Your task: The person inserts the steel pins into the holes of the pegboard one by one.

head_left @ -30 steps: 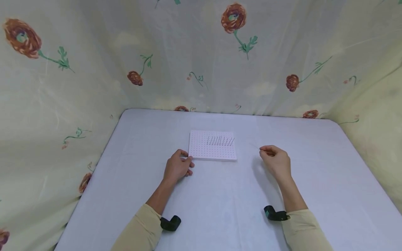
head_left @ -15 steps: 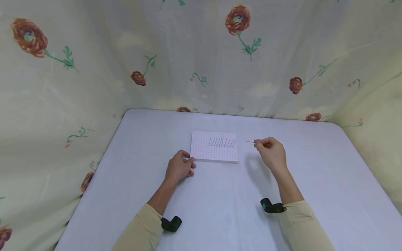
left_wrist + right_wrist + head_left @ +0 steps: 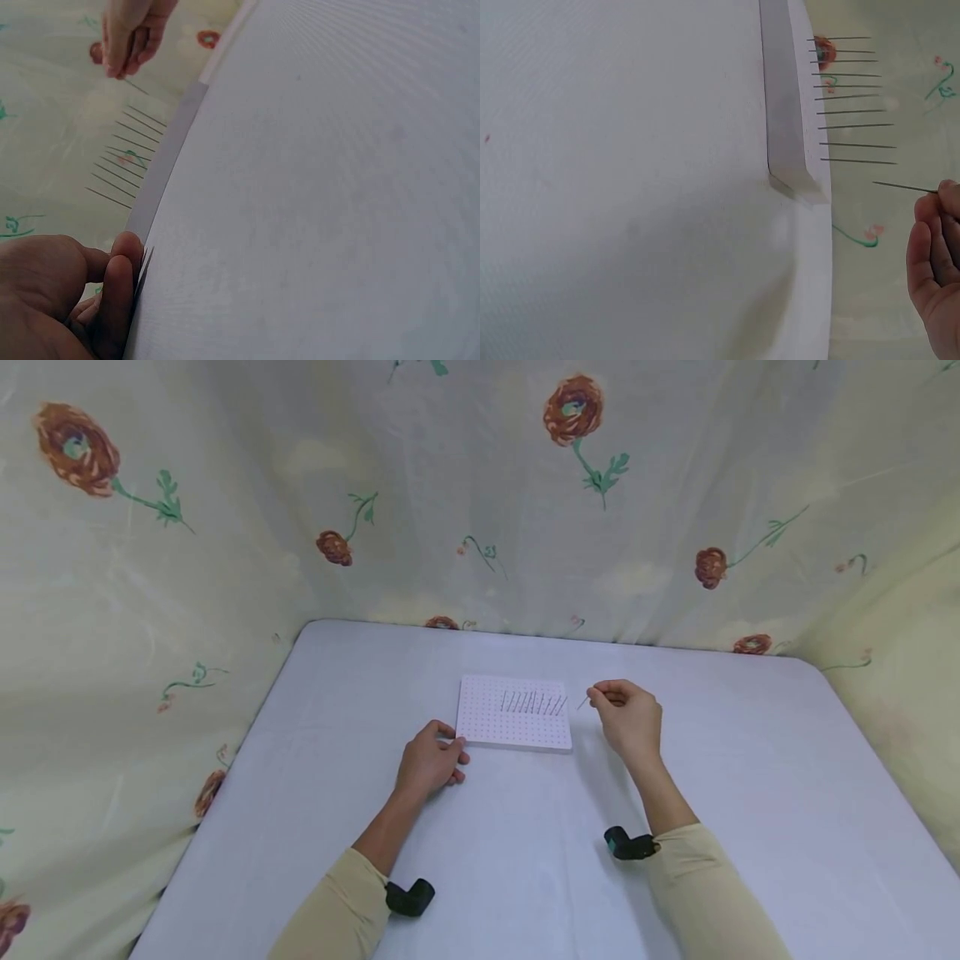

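Observation:
A white pegboard [image 3: 480, 727] with a grid of small holes lies on the table. Several thin dark metal pins [image 3: 534, 702] stand in a row across it, leaning slightly in the head view. At the board's near left corner, my left hand [image 3: 427, 764] holds the edge with thumb and fingers. My right hand [image 3: 630, 722] pinches one more thin metal pin [image 3: 582, 702] between thumb and fingertips, just off the board's right side. In the right wrist view this pin [image 3: 904, 187] points toward the board and is apart from the row.
A white cloth [image 3: 517, 852] covers the table. Flower-printed curtains [image 3: 420, 510] hang behind it and at both sides. Black wrist cameras [image 3: 409, 897] sit at both sleeve cuffs.
My right hand has moved left toward the board, carrying the pin, whose free end has swung to point downward. My left hand stays at the board's corner. The head view has shifted slightly.

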The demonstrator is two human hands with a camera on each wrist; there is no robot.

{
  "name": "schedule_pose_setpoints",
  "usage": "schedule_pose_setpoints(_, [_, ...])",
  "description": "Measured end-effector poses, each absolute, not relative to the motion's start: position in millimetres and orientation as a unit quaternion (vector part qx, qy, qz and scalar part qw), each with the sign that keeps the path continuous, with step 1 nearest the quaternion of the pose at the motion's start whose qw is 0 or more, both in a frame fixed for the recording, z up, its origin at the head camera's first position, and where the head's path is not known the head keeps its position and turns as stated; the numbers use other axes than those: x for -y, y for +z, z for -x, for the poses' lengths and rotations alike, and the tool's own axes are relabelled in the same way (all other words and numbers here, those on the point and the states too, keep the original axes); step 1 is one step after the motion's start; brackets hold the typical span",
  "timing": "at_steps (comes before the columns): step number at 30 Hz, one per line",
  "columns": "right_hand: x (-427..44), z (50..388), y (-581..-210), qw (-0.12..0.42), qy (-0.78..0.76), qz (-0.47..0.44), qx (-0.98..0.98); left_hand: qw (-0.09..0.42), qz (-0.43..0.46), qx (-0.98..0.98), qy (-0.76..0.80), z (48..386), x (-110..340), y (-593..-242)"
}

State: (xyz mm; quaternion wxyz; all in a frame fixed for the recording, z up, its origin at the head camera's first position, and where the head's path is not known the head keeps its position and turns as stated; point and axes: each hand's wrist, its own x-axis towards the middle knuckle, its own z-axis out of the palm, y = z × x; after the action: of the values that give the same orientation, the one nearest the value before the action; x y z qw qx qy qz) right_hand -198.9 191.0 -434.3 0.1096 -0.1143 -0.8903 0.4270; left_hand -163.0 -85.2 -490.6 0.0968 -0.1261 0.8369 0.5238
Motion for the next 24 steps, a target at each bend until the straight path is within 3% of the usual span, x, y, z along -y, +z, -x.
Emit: schedule_pose_setpoints(24, [-177.1, 206.3, -454.5, 0.104, 0.377, 0.075, 0.917, 0.096, 0.126, -0.835, 0.526, 162.6, 81.8, -492.2])
